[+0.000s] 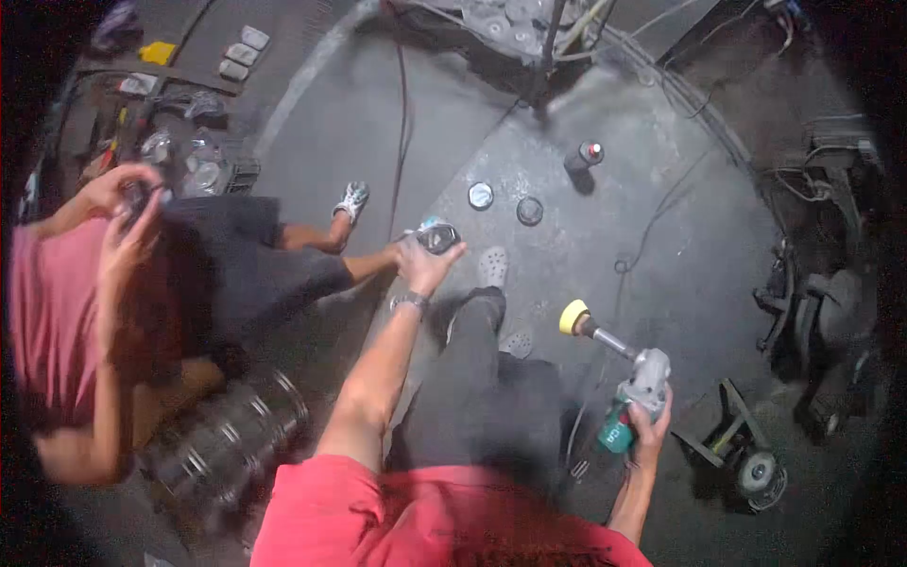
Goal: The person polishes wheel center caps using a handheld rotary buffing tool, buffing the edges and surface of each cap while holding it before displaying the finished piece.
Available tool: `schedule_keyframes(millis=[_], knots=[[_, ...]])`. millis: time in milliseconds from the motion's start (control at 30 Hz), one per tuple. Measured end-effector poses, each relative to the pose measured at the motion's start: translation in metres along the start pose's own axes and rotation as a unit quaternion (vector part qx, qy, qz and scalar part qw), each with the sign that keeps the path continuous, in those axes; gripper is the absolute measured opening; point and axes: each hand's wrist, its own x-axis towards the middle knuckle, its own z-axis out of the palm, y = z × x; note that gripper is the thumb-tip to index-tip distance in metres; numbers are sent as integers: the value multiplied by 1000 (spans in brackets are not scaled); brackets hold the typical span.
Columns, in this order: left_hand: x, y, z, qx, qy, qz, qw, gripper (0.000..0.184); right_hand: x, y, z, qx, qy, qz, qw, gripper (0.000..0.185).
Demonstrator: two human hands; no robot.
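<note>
My left hand (420,265) is stretched forward, its fingers closed around a small dark, rounded object (438,238) whose exact kind I cannot make out. In my right hand (648,425) is a polisher (650,378) with a green body and grey metal head. Its long shaft points up and left and ends in a yellow round pad (573,317). Ahead on the floor lie a round tub or lid with a pale face (481,196) and a dark round one (529,211). Behind them stands a dark bottle (583,163) with a red-and-white cap.
On my left sits a co-worker (66,312), both hands around a small dark object (137,198). Ribbed metal cylinders (227,435) lie by them. A cord (652,231) crosses the grey floor. At right is a metal frame with a disc (757,471); tools and cups (203,175) are back left.
</note>
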Motion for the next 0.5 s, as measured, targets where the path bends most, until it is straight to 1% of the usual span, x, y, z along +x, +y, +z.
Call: schedule_keyframes(millis=[33, 67, 100, 133, 167, 200, 233, 300, 367, 400, 433, 467, 500], knots=[[11, -14, 29, 4, -21, 9, 1000, 121, 13, 6, 0, 64, -35, 27, 997, 71], [29, -33, 56, -35, -47, 77, 995, 115, 37, 25, -5, 109, -96, 60, 988, 67], [46, -50, 84, -8, -57, 103, 993, 114, 48, 43, -13, 146, -152, 102, 972, 65], [63, -68, 114, 17, -66, 124, 990, 112, 53, 65, -10, 204, -124, 140, 961, 71], [86, -77, 148, 39, -62, 154, 985, 110, 68, 86, -15, 213, -99, 159, 959, 80], [93, -83, 179, 114, 43, 254, 959, 101, 82, 111, -17, 228, -107, 147, 956, 81], [108, -92, 205, 100, -18, 240, 965, 100, 102, 136, -20, 242, -116, 137, 953, 82], [139, -71, 235, 70, -134, 221, 963, 98, 154, 171, -7, 258, -124, 119, 951, 76], [160, -67, 277, 84, -116, 270, 952, 93, 197, 198, 12, 279, -124, 87, 948, 72], [140, -59, 249, 69, -120, 292, 946, 93, 153, 153, 29, 295, -125, 53, 946, 68], [144, -60, 262, 64, -109, 311, 942, 92, 162, 164, 32, 304, -134, 37, 942, 68], [152, -63, 279, 69, -76, 335, 936, 92, 179, 179, 33, 316, -143, 32, 937, 68], [148, -57, 276, 63, -65, 346, 934, 90, 174, 178, 34, 324, -152, 18, 934, 69]])
